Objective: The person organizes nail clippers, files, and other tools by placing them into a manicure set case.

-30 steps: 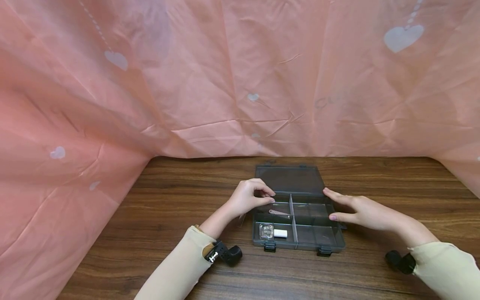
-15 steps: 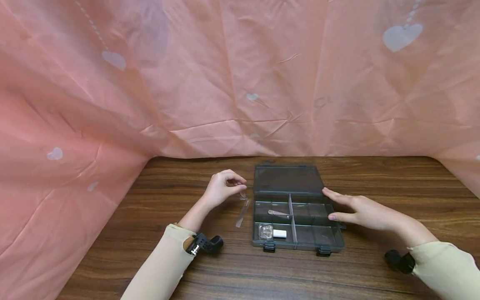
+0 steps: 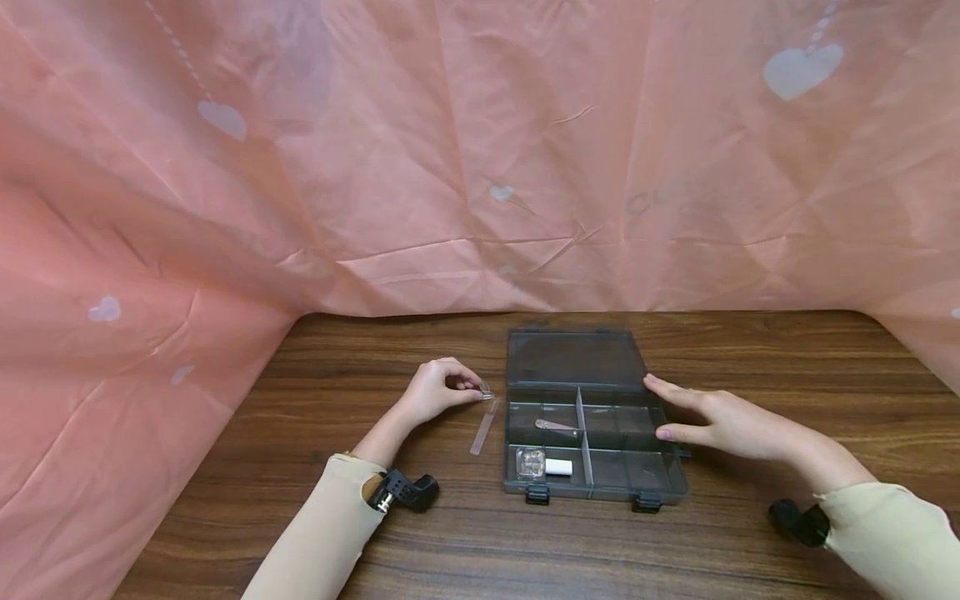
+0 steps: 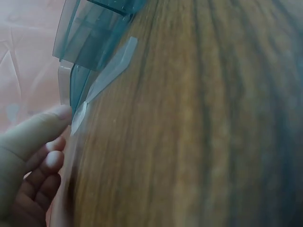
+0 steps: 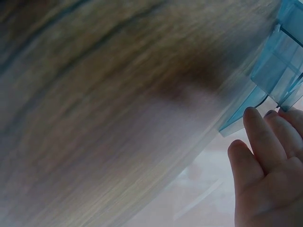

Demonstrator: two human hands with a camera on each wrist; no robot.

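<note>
left hand pinching clear divider strip

the head view looks forward and down from above the near edge of the table. it is a far, wide view that takes in both forearms, the open box and the pink curtain behind.

the left wrist view sits low and very close to the table, facing along its surface toward the left side of the box.

the right wrist view is equally close and blurred, showing a corner of the box.

all three views share the box and the table.
</note>
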